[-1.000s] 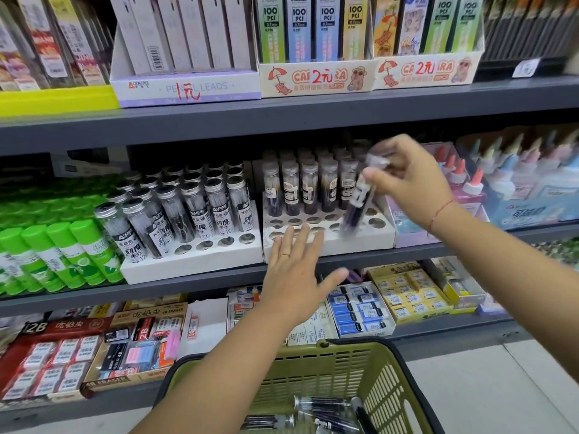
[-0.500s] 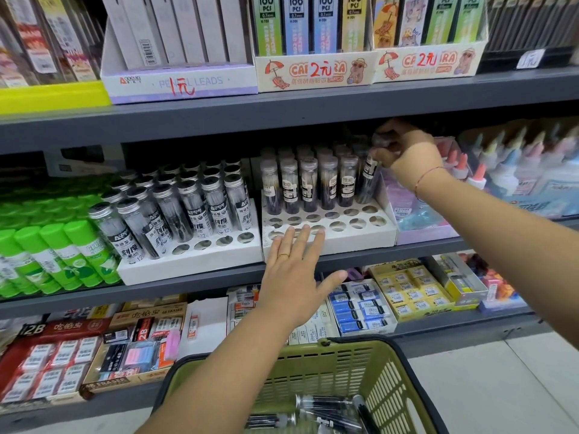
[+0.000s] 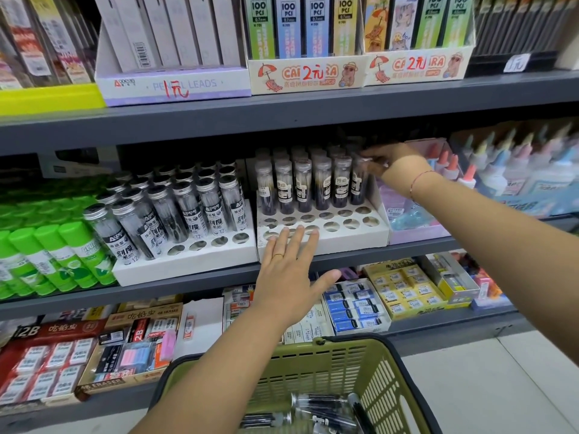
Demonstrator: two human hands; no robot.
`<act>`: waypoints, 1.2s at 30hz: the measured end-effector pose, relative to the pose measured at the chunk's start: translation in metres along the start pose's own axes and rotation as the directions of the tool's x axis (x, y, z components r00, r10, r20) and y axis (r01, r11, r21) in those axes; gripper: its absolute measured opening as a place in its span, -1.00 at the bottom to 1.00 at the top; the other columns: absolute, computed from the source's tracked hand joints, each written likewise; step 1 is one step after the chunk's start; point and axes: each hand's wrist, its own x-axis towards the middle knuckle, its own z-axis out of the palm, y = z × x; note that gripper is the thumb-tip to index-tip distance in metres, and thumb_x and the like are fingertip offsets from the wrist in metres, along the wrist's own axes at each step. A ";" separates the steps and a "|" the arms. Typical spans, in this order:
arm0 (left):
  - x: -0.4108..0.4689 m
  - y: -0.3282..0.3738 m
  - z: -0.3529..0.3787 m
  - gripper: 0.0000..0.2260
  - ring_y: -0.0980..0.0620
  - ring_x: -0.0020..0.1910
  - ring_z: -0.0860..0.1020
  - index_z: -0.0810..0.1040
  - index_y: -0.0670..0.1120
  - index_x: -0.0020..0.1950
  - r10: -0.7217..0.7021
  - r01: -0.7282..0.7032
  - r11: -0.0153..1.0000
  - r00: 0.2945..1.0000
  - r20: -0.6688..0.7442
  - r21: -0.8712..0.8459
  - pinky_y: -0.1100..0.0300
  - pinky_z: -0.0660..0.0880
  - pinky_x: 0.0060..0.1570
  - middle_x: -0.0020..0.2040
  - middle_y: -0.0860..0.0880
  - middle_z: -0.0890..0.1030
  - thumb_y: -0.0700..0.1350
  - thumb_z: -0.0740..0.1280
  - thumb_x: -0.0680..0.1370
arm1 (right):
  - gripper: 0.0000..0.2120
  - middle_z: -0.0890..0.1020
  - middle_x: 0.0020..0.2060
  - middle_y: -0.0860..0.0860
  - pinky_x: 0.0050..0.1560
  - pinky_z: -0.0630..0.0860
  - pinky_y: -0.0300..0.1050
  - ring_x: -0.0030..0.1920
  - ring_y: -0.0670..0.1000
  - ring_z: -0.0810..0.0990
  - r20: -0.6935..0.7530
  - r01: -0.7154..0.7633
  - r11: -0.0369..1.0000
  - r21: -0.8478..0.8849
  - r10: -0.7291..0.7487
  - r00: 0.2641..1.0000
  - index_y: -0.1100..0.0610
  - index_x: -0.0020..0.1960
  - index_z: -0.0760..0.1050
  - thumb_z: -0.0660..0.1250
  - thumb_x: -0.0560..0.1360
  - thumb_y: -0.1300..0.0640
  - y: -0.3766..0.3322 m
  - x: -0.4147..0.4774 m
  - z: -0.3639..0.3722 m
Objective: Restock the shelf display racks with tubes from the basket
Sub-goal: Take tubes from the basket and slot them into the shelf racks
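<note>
Fingers of my right hand are pinched on the cap of a tube at the right end of the front filled row in the right rack. I judge the tube seated or nearly so; the bottom of it is hidden behind the rack's side wall, so I cannot confirm full depth. Its long axis stands close to upright, parallel to its neighbours.

My left hand lies flat, fingers spread and holding nothing, with the fingertips resting on the front edge of the same rack, apparently steadying it.

Remaining stock lies in the green basket at the bottom of the view: several tubes on their sides, long axes roughly horizontal and running left to right. They are well below and toward me from both hands. The left hand is the nearer of the two to the basket; the right hand is deep in the shelf.

Empty holes fill the front rows of the right rack, directly in front of the tube just placed. The left rack also shows a front row of empty holes.

Judgement: any tube taken from the basket must be turned from horizontal to upright before insertion. Neighbouring tubes stand close together, so a tilted entry risks knocking them.
</note>
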 end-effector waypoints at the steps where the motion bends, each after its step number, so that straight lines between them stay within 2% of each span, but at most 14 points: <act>1: 0.000 0.001 0.000 -0.25 0.04 0.53 -0.30 -0.20 0.14 0.57 -0.006 0.006 1.000 1.000 0.011 0.001 0.10 -0.40 0.43 0.58 0.07 -0.21 0.43 -0.19 0.44 | -0.68 0.60 0.18 0.11 0.20 0.41 -0.11 0.16 0.17 0.54 0.005 0.006 0.998 -0.065 -0.006 1.000 0.04 0.28 0.51 0.27 0.54 0.06 -0.001 -0.001 -0.002; 5: -0.003 -0.001 -0.012 -0.29 0.11 0.54 -0.22 -0.08 0.13 0.57 0.030 -0.026 0.988 0.999 0.020 -0.151 0.09 -0.29 0.50 0.59 0.09 -0.12 0.39 -0.13 0.47 | -0.57 0.49 0.20 0.23 0.28 0.32 0.04 0.24 0.25 0.41 -0.027 0.023 0.941 -0.337 -0.034 0.999 0.02 0.38 0.39 0.21 0.55 -0.09 -0.012 -0.018 -0.004; 8: -0.028 -0.017 -0.017 -0.37 0.24 0.51 -0.04 0.12 0.09 0.56 0.000 -0.056 0.938 0.987 -0.162 -0.341 0.20 -0.17 0.50 0.55 0.16 0.09 0.33 -0.03 0.54 | -0.59 0.44 0.13 0.24 0.17 0.33 0.00 0.16 0.23 0.42 -0.250 0.222 0.963 -0.155 -0.255 0.934 0.16 0.30 0.43 0.27 0.53 -0.02 -0.032 -0.059 0.015; 10: -0.063 -0.036 -0.007 -0.39 0.30 0.45 0.02 0.19 0.07 0.54 -0.074 -0.027 0.924 0.966 -0.248 -0.381 0.24 -0.11 0.48 0.47 0.22 0.16 0.34 -0.02 0.57 | -0.66 0.47 0.07 0.15 0.11 0.37 -0.09 0.08 0.09 0.45 -0.269 0.381 0.925 0.009 -0.365 0.891 0.18 0.23 0.46 0.29 0.53 0.02 -0.047 -0.100 0.045; 12: -0.104 -0.063 0.013 -0.39 0.26 0.47 0.05 0.21 0.06 0.53 -0.196 0.098 0.913 0.957 -0.214 -0.395 0.22 -0.09 0.48 0.47 0.20 0.18 0.34 -0.02 0.57 | -0.67 0.49 0.04 0.04 0.07 0.42 -0.15 0.01 -0.04 0.46 -0.083 0.404 0.905 0.135 -0.396 0.915 0.13 0.22 0.46 0.30 0.52 -0.01 -0.056 -0.145 0.089; 14: -0.143 -0.101 0.039 -0.38 0.12 0.52 0.08 0.20 0.03 0.55 -0.372 0.313 0.881 0.922 -0.112 -0.354 0.09 -0.04 0.51 0.53 0.09 0.20 0.32 0.00 0.57 | -0.62 0.50 0.07 -0.02 0.09 0.47 -0.11 -0.01 -0.07 0.48 0.266 0.304 0.930 0.205 -0.352 0.898 0.08 0.26 0.43 0.30 0.51 -0.07 -0.055 -0.187 0.139; 16: -0.181 -0.139 0.066 -0.35 -0.02 0.54 0.11 0.17 -0.01 0.56 -0.540 0.514 0.817 0.841 -0.036 -0.263 -0.06 0.03 0.50 0.55 -0.02 0.21 0.31 -0.02 0.56 | -0.51 0.51 0.18 0.01 0.18 0.47 -0.04 0.09 -0.03 0.51 0.621 0.141 0.976 0.164 -0.213 0.754 0.07 0.31 0.38 0.33 0.47 -0.12 -0.037 -0.223 0.192; 17: -0.198 -0.153 0.078 -0.32 -0.06 0.53 0.14 0.17 -0.02 0.56 -0.599 0.583 0.776 0.800 0.004 -0.241 -0.10 0.09 0.48 0.54 -0.06 0.22 0.35 -0.03 0.55 | -0.44 0.50 0.21 0.03 0.22 0.46 -0.03 0.15 0.00 0.51 0.736 0.065 0.993 0.102 -0.119 0.666 0.09 0.33 0.35 0.36 0.44 -0.15 -0.023 -0.240 0.215; 20: -0.238 -0.171 0.104 -0.27 -0.14 0.47 0.29 0.09 0.02 0.58 -0.709 0.734 0.597 0.672 0.214 -0.324 -0.09 0.25 0.40 0.52 -0.09 0.28 0.40 -0.01 0.52 | -0.23 0.42 0.32 0.07 0.31 0.38 -0.05 0.34 0.08 0.41 0.878 -0.061 0.997 -0.053 0.076 0.472 0.08 0.40 0.26 0.44 0.34 -0.22 0.018 -0.286 0.258; 23: -0.251 -0.171 0.116 -0.26 -0.22 0.28 0.49 0.08 0.09 0.57 -0.757 0.787 0.478 0.595 0.270 -0.391 -0.12 0.41 0.25 0.40 -0.13 0.46 0.43 0.03 0.48 | -0.07 0.20 0.46 0.11 0.41 0.25 -0.01 0.46 0.13 0.20 0.905 -0.091 0.978 -0.188 0.208 0.370 0.13 0.50 0.08 0.44 0.34 -0.23 0.045 -0.320 0.266; 25: -0.251 -0.172 0.118 -0.34 -0.22 0.24 0.51 0.12 0.09 0.55 -0.781 0.792 0.458 0.576 0.243 -0.403 -0.13 0.44 0.23 0.34 -0.13 0.52 0.37 0.05 0.53 | 0.01 0.10 0.51 0.10 0.42 0.19 0.01 0.49 0.13 0.12 0.890 -0.055 0.964 -0.261 0.262 0.374 0.07 0.53 -0.02 0.44 0.31 -0.27 0.058 -0.335 0.268; 28: -0.252 -0.173 0.121 -0.37 -0.20 0.18 0.55 0.18 0.09 0.52 -0.781 0.778 0.452 0.581 0.229 -0.436 -0.15 0.46 0.20 0.27 -0.11 0.57 0.37 0.04 0.53 | 0.08 0.04 0.52 0.09 0.42 0.16 0.06 0.50 0.15 0.06 0.843 0.040 0.938 -0.345 0.291 0.452 0.03 0.54 -0.10 0.44 0.27 -0.32 0.069 -0.352 0.279; 32: -0.253 -0.175 0.125 -0.40 -0.20 0.15 0.57 0.21 0.07 0.51 -0.777 0.765 0.486 0.600 0.193 -0.421 -0.15 0.48 0.17 0.22 -0.11 0.59 0.35 0.02 0.55 | 0.15 0.02 0.51 0.10 0.44 0.11 0.09 0.50 0.18 0.02 0.804 0.093 0.907 -0.411 0.312 0.505 0.06 0.54 -0.21 0.42 0.27 -0.33 0.073 -0.367 0.292; 36: -0.253 -0.175 0.126 -0.37 -0.17 0.11 0.59 0.25 0.10 0.47 -0.775 0.757 0.487 0.605 0.184 -0.435 -0.14 0.49 0.16 0.17 -0.09 0.62 0.40 -0.01 0.50 | 0.16 0.02 0.52 0.13 0.43 0.17 0.12 0.50 0.20 0.09 0.808 -0.010 0.907 -0.420 0.379 0.450 0.09 0.53 -0.17 0.46 0.24 -0.32 0.071 -0.373 0.301</act>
